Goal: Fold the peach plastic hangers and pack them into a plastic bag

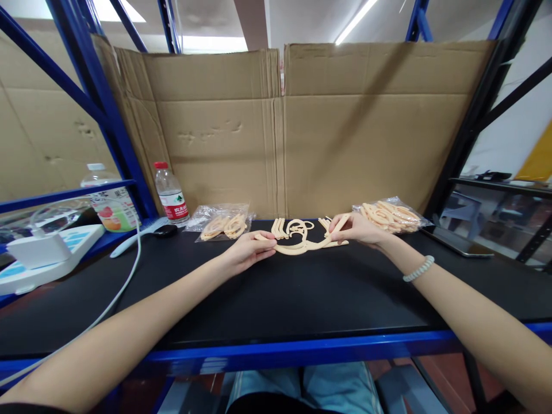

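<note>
Between my two hands is a pale, wood-coloured curved piece (294,249), bowed like a shallow U. My left hand (251,252) pinches its left end between thumb and fingers. At the other side my right hand (356,227) is closed on the right end, which rises toward its fingertips. Just behind the curved piece lie several slim strips (279,228) side by side, with a curled piece (297,225) to their right. More thin pieces (323,223) lie close to my right fingers and are partly covered by them.
Clear bags of similar pieces lie at the back left (224,225) and back right (390,214). A red-capped water bottle (171,192), a black mouse (165,231), and a white power strip (77,247) with a cable are on the left. A cardboard wall (366,126) stands behind the black table (302,305).
</note>
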A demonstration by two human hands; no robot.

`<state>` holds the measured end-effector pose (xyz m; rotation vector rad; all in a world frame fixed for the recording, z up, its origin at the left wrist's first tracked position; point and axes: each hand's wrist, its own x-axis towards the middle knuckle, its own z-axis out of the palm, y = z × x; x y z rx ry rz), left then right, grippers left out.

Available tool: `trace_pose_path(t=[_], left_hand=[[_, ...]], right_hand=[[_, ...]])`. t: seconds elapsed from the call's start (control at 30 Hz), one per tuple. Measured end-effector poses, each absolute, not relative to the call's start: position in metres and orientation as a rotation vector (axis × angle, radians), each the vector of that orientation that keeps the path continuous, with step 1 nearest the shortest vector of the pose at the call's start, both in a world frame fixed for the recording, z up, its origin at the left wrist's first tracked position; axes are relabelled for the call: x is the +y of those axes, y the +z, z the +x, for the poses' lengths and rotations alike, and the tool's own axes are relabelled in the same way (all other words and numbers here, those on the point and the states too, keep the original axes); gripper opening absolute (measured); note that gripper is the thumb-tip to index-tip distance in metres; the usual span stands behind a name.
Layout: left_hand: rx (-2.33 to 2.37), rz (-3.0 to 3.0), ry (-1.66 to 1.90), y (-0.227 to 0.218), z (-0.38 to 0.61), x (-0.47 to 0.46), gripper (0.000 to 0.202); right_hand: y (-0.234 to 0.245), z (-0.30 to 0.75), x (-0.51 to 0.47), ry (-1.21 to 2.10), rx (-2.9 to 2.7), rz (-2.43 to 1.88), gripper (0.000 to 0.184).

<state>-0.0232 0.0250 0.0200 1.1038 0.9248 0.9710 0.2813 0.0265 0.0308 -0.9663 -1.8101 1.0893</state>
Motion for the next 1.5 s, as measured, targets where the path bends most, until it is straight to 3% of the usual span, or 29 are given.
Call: trace_pose_path(t=[0.17, 0.3, 0.43, 0.83, 1.5], left_hand=[[1.024, 1.704, 0.934, 0.014, -0.033, 0.038, 0.018], [1.043, 2.54, 0.83, 0.011, -0.034, 0.04, 0.006], [0.996, 2.896, 0.721, 0.01, -0.034, 0.039, 0.008], [1.119, 3.118, 0.661, 0.005, -0.035, 0.041, 0.018], [1.093, 3.02, 0.856, -0.002, -0.036, 0.045, 0.024]], right_hand=[[0.029, 0.297, 0.036, 1.025, -2.022, -1.083, 0.028], [0.031, 0.293, 0.033, 0.798, -2.261, -1.179, 0.026], [0.033, 0.284, 0.028, 0.618, -2.362, -1.209, 0.02], [0.027, 0.282, 0.032, 0.215, -2.45, -1.283, 0.006], [0.02, 0.28, 0.033, 0.155, -2.446, -1.29, 0.005]])
